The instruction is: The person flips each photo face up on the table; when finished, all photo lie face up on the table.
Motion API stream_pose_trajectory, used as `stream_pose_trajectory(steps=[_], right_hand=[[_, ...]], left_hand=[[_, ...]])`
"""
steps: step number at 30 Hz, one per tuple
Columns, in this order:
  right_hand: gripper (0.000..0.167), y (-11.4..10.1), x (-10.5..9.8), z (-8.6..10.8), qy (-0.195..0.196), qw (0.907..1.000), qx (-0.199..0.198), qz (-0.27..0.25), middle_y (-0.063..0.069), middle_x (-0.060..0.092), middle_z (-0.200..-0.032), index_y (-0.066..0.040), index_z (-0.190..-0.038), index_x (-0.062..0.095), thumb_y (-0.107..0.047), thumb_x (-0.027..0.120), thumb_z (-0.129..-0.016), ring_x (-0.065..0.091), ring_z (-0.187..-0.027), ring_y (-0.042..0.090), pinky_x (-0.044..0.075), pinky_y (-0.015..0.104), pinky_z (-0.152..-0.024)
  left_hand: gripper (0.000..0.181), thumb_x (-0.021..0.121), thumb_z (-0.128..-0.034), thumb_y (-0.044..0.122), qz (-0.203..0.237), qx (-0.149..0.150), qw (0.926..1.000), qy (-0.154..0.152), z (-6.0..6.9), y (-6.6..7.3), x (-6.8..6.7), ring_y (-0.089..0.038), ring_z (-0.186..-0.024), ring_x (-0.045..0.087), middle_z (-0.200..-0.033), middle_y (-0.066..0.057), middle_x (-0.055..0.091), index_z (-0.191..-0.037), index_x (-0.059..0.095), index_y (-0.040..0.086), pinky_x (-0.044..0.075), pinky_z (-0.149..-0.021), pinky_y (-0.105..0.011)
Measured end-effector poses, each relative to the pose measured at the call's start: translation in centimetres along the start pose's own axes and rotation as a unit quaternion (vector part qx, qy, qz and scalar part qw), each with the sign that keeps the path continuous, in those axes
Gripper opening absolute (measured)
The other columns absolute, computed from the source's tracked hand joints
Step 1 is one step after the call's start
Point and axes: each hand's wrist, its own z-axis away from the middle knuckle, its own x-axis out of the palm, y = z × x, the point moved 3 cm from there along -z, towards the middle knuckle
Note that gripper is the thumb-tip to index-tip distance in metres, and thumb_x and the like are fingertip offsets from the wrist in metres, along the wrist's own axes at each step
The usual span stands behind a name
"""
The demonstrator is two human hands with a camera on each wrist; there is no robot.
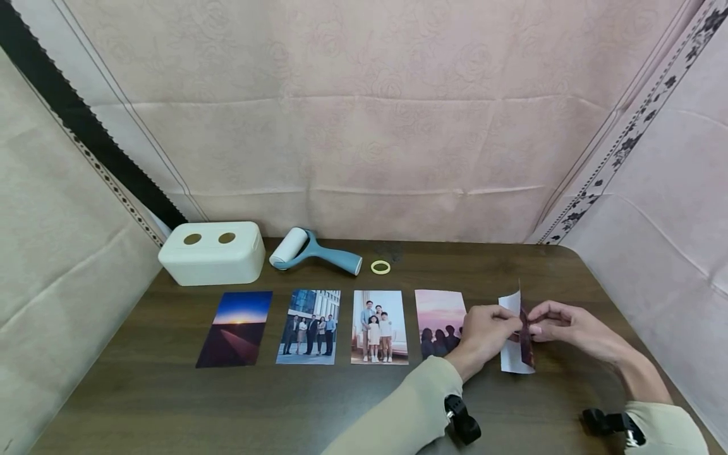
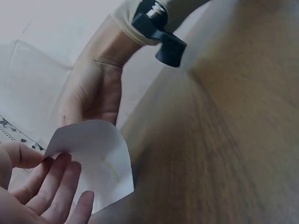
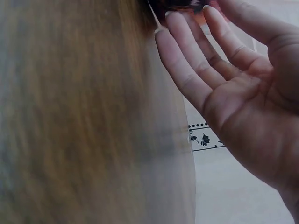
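Observation:
At the right side of the table, a photo print [image 1: 511, 354] is held up on edge and bent, its white back turned partly to the left and its dark picture side to the right. My left hand [image 1: 486, 332] pinches it by one side between thumb and fingers. Opposite, my right hand [image 1: 574, 330] has thumb and forefinger on the other side. In the left wrist view the curved white back [image 2: 105, 163] shows faint yellowish print. The right wrist view catches just a dark piece of the picture [image 3: 180, 5] above the fingertips [image 3: 174, 19].
Left of my hands lie a group-silhouette photo [image 1: 439, 316], a family photo [image 1: 378, 328], an office-group photo [image 1: 309, 327] and a sunset-road photo [image 1: 236, 328]. Behind them are a white box with two holes [image 1: 212, 262], a blue lint roller [image 1: 318, 251] and a yellow ring [image 1: 380, 267].

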Motion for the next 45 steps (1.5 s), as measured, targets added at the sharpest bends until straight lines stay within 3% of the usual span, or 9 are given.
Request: stream_pose_trajectory(steps=[8, 14, 20, 32, 39, 45], right_hand=[[0.028, 0.4, -0.2, 0.2, 0.034, 0.9992, 0.010, -0.017, 0.009, 0.069, -0.127, 0.007, -0.133, 0.059, -0.011, 0.057, -0.111, 0.070, -0.113, 0.013, 0.058, 0.029, -0.091], [0.028, 0.5, -0.5, 0.1, 0.045, 0.9982, 0.004, -0.038, 0.006, 0.070, -0.127, 0.008, -0.133, 0.057, -0.009, 0.057, -0.111, 0.072, -0.112, 0.018, 0.059, 0.033, -0.092], [0.032, 0.5, -0.9, 0.2, 0.067, 0.9977, 0.012, 0.006, 0.009, 0.075, -0.122, 0.001, -0.137, 0.059, -0.013, 0.061, -0.109, 0.074, -0.107, 0.019, 0.059, 0.033, -0.088], [0.045, 0.5, -0.8, 0.0, 0.108, 0.9913, 0.013, 0.074, 0.013, 0.074, -0.123, -0.003, -0.144, 0.059, -0.018, 0.072, -0.104, 0.073, -0.105, 0.013, 0.056, 0.025, -0.084], [0.048, 0.5, -0.7, -0.2, 0.125, 0.9860, -0.004, 0.110, 0.016, 0.066, -0.127, -0.001, -0.145, 0.058, -0.017, 0.074, -0.103, 0.070, -0.102, 0.009, 0.057, 0.025, -0.080], [0.047, 0.5, -0.4, -0.4, 0.124, 0.9849, -0.008, 0.120, 0.017, 0.063, -0.125, 0.000, -0.143, 0.059, -0.017, 0.075, -0.102, 0.068, -0.099, 0.008, 0.057, 0.026, -0.078]], left_hand=[[0.011, 0.077, -0.0887, 0.002, 0.133, -0.011, 0.9908, -0.024, 0.7, 0.6, -0.5, -0.012, -0.057, 0.067, -0.067, 0.002, 0.073, -0.082, 0.077, 0.011, 0.059, -0.059, -0.028], [0.013, 0.077, -0.0885, -0.001, 0.171, -0.003, 0.9846, -0.037, 0.7, 0.6, -1.0, -0.012, -0.057, 0.067, -0.070, -0.001, 0.074, -0.083, 0.078, 0.010, 0.061, -0.060, -0.030], [0.016, 0.077, -0.0863, -0.007, 0.197, 0.011, 0.9793, -0.047, 0.6, 0.2, -1.5, -0.013, -0.057, 0.066, -0.074, -0.003, 0.075, -0.086, 0.078, 0.008, 0.061, -0.059, -0.030], [0.027, 0.077, -0.0828, -0.014, 0.171, 0.042, 0.9843, -0.009, 0.3, -0.5, -2.4, -0.013, -0.058, 0.067, -0.077, 0.001, 0.073, -0.092, 0.076, 0.012, 0.060, -0.057, -0.031], [0.028, 0.076, -0.0842, -0.015, 0.118, 0.054, 0.9916, 0.002, 0.3, -1.0, -2.7, -0.015, -0.058, 0.068, -0.078, 0.005, 0.069, -0.095, 0.077, 0.012, 0.062, -0.058, -0.037], [0.026, 0.077, -0.0841, -0.014, 0.064, 0.064, 0.9958, 0.011, 0.1, -1.7, -2.9, -0.011, -0.054, 0.066, -0.077, 0.007, 0.065, -0.097, 0.077, 0.009, 0.060, -0.055, -0.030]])
